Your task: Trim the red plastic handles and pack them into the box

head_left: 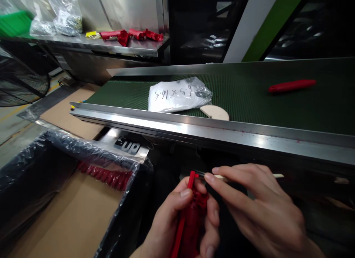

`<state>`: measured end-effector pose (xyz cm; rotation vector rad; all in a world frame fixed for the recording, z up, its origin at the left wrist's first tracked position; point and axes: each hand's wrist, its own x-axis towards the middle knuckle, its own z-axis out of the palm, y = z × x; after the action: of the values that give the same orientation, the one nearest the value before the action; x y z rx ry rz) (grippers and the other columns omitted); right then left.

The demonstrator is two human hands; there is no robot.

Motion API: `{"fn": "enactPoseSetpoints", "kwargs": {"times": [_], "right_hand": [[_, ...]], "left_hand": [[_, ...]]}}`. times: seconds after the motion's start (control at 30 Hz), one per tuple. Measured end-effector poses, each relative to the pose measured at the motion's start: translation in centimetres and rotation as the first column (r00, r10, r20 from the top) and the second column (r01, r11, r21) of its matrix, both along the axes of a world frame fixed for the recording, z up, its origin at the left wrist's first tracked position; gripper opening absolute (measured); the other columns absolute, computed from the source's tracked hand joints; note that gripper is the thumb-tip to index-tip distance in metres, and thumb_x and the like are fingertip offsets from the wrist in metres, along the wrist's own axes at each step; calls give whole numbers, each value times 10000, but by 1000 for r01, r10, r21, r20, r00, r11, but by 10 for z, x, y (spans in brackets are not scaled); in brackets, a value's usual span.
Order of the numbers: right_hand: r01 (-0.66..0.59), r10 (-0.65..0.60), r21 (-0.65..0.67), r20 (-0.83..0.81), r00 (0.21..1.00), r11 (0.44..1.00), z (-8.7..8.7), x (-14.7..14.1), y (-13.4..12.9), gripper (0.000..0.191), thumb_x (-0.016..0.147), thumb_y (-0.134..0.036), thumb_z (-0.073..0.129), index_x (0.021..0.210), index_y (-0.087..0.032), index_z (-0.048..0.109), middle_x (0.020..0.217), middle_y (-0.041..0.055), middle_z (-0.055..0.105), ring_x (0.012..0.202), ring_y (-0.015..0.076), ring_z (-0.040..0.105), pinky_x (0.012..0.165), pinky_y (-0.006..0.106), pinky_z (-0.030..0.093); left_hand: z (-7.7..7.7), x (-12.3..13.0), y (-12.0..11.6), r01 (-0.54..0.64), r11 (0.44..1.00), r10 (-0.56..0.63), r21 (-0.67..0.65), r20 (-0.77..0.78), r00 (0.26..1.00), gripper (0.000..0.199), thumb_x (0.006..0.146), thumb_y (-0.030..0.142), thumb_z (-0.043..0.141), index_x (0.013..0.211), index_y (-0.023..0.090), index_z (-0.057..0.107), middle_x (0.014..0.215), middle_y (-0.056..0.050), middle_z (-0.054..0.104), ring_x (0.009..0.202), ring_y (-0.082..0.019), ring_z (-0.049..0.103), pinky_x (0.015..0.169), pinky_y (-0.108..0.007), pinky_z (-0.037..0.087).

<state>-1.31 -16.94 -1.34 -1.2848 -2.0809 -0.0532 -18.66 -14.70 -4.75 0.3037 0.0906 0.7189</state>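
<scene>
My left hand [180, 217] is wrapped round a red plastic part [191, 217], held upright with its thumb along one side. Between the thumb and fingers of my right hand [257, 202] is a slim tool with a cream handle [278, 176] and a thin dark tip. The tip touches or lies very near the top end of the red part; I cannot tell which. My fingers cover much of the tool's handle and the lower portion of the part.
A green conveyor belt [244, 102] with a metal edge runs across in front. On it lie a marked plastic bag [177, 95], a cream curved piece [215, 112] and a long red piece [292, 86]. Red parts fill one end of a lined box [80, 213]. A shelf [133, 49] stands behind.
</scene>
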Motion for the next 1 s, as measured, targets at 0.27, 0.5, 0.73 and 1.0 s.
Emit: {"fn": "enactPoseSetpoints", "kwargs": {"times": [0.27, 0.5, 0.73, 1.0], "right_hand": [[110, -109, 31, -22, 994, 993, -13, 0, -7, 423, 912, -53, 491, 1221, -301, 641, 1082, 49, 686, 994, 232, 611, 868, 443, 411], [106, -104, 19, -96, 990, 994, -9, 11, -12, 555, 861, -7, 562, 1324, -313, 578, 1102, 53, 652, 991, 237, 620, 826, 418, 455], [334, -329, -31, -274, 904, 942, 3, 8, -9, 480, 864, -32, 616, 1245, -322, 643, 1123, 4, 655, 921, 154, 636, 756, 288, 501], [115, -148, -128, -295, 944, 985, -6, -20, -34, 385, 843, 29, 571, 1136, -206, 656, 1069, 41, 666, 947, 163, 637, 782, 304, 524]], "left_hand": [[16, 4, -4, 28, 988, -49, -149, -137, 989, 267, 970, 425, 354, 1014, 190, 473, 742, -43, 616, 392, -94, 493, 348, -147, 365], [7, -3, -7, 191, 916, -265, -353, -175, 948, 520, 973, 532, 277, 915, 113, 579, 574, -44, 561, 358, -87, 449, 346, -156, 323], [-2, -5, 2, 108, 926, -180, -363, -171, 969, 416, 1003, 445, 271, 987, 176, 587, 683, -64, 609, 381, -96, 471, 338, -158, 336], [32, 11, 54, -218, 936, 110, -276, -359, 927, 311, 984, 331, 308, 972, 136, 551, 843, -106, 645, 507, -129, 568, 395, -174, 401]]}}
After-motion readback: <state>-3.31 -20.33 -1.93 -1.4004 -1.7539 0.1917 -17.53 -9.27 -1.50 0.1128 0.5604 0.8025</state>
